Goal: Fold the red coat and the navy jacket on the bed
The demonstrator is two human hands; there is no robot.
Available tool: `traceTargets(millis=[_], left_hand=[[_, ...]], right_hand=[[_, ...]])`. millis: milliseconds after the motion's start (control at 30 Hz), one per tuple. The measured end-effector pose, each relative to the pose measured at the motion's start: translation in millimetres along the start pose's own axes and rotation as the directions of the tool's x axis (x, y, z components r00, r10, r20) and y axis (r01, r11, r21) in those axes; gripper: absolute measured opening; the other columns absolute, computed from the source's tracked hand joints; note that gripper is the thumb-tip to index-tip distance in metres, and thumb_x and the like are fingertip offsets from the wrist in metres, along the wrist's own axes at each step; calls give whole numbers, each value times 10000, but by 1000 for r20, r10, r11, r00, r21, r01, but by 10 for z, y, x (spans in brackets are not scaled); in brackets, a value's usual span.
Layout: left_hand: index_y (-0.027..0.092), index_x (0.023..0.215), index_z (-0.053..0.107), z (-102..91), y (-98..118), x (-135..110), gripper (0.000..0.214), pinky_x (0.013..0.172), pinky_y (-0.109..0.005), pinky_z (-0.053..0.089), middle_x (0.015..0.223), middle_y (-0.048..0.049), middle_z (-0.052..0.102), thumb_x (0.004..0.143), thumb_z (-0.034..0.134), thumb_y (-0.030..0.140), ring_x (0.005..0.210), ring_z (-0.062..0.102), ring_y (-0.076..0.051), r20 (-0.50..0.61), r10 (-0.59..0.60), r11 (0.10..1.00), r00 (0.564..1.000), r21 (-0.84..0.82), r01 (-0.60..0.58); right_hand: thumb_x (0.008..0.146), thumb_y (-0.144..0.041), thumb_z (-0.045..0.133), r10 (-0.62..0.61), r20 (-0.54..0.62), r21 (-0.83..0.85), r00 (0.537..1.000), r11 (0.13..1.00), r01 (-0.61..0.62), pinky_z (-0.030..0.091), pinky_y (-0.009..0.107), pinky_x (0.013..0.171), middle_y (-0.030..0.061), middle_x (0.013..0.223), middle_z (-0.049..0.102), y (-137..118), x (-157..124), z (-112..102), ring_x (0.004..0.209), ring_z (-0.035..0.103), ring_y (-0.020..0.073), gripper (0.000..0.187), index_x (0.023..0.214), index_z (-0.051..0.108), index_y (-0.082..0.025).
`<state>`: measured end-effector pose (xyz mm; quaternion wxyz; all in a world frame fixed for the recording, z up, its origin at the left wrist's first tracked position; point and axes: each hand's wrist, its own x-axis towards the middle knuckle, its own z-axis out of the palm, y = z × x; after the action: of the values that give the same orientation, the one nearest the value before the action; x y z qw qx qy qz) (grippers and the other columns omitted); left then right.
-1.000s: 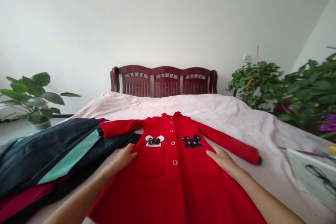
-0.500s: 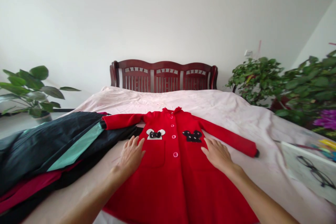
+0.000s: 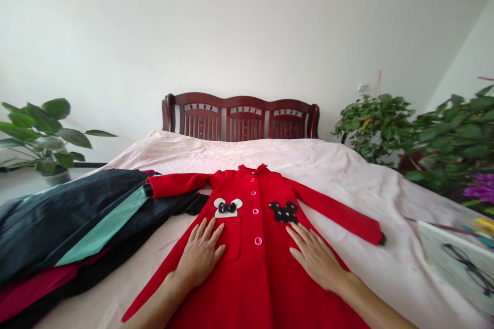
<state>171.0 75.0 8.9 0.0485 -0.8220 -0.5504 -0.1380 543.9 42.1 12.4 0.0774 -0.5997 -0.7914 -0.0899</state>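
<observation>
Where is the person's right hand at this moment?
In the head view, the right hand lies flat on the red coat, just below the black mouse-shaped patch and right of the pink buttons.

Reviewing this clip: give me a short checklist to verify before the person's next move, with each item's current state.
Left hand flat on the red coat, no grip: ok.
Right hand flat on the coat, no grip: ok.
Sleeve on the view's left clear of the dark clothes pile: not ok, cuff lies on it.
Other sleeve flat on the bedsheet: ok.
Coat hem smooth: cannot tell, mostly out of view.
</observation>
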Motion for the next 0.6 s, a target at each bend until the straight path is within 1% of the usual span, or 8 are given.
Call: traceTargets(millis=[67, 133, 200, 267, 300, 367, 467, 600], left_hand=[[310, 1481, 416, -23, 30, -1, 543, 1177, -513, 284, 1568, -77, 380, 958, 453, 451, 1467, 277, -321, 2, -7, 1000, 1000, -4, 7], [311, 1478, 421, -38, 56, -3, 542, 1176, -515, 288, 1569, -75, 378, 953, 463, 437, 1466, 279, -322, 5, -15, 1000, 1000, -8, 15], [312, 1476, 424, -44, 70, -6, 542, 1173, -523, 293, 1566, -72, 384, 949, 469, 430, 1466, 277, -326, 5, -25, 1000, 1000, -14, 25], [317, 1474, 427, -46, 73, -7, 541, 1171, -529, 298, 1560, -68, 394, 946, 474, 427, 1465, 278, -327, 2, -31, 999, 1000, -24, 31], [318, 1472, 428, -48, 72, -6, 541, 1171, -529, 299, 1559, -67, 396, 944, 478, 427, 1465, 281, -325, 0, -31, 999, 1000, -31, 31], [319, 1471, 430, -51, 69, -4, 542, 1177, -524, 292, 1562, -64, 391, 941, 486, 418, 1466, 282, -314, -4, -29, 999, 1000, -43, 29], [321, 1463, 444, -51, 65, -2, 538, 1184, -516, 284, 1563, -60, 391, 934, 497, 403, 1469, 277, -306, 12, -38, 998, 999, -52, 38], [340, 1458, 447, -35, 58, -6, 525, 1181, -522, 294, 1568, -44, 384, 939, 488, 406, 1474, 265, -305, 12, -45, 996, 999, -75, 46]], right_hand=[[963, -435, 389, -3, -14, 18, 1000, 1000, 3, 403, 461, 1089, 101, 1491, 482, 26, 5, -78, 1345, 471, 270, 525, 1438, 483, -233], [965, -395, 392, 12, -4, 64, 1000, 998, -12, 450, 434, 1027, 105, 1371, 593, 39, 95, -187, 1219, 578, 258, 454, 1348, 575, -235], [977, -357, 359, 65, 29, 130, 997, 989, -68, 489, 384, 945, 83, 1203, 685, 74, 262, -299, 1080, 645, 232, 396, 1199, 667, -247], [981, -320, 335, 160, 36, 184, 987, 969, -163, 497, 344, 898, 66, 1118, 713, 142, 488, -394, 1027, 663, 217, 388, 1115, 692, -246], [974, -299, 346, 206, 17, 195, 978, 959, -206, 490, 338, 907, 69, 1128, 709, 183, 618, -431, 1046, 657, 219, 378, 1129, 685, -237], [939, -238, 400, 272, -48, 213, 961, 943, -256, 459, 344, 971, 92, 1218, 673, 260, 900, -481, 1134, 619, 234, 377, 1227, 641, -203], [890, -156, 440, 299, -105, 256, 949, 930, -265, 418, 339, 1038, 109, 1330, 606, 319, 1351, -505, 1215, 567, 232, 455, 1325, 574, -166], [889, -129, 437, 312, -117, 317, 943, 912, -262, 440, 307, 1015, 111, 1351, 584, 287, 1923, -486, 1169, 593, 207, 476, 1350, 551, -160]])
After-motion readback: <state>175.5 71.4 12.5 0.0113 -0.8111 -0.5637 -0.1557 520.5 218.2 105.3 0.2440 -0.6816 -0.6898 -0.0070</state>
